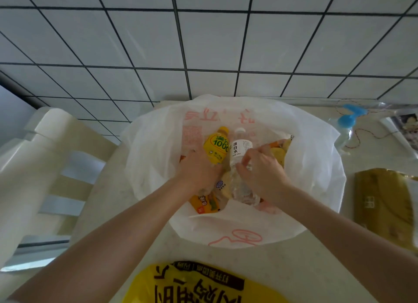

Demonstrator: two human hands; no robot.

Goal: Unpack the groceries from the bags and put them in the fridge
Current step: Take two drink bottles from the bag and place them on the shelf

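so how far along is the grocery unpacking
Nothing looks put away yet; no fridge is in view. Both hands are inside the white bag: the left hand grips the yellow bottle, the right hand holds the clear water bottle. Packets still sit in that bag, and the yellow bag in front looks untouched.

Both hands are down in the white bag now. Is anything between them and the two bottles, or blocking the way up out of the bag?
Nothing visible. The left hand is on the yellow bottle, the right hand on the clear water bottle. The white bag gapes open above them. The fridge is out of view.
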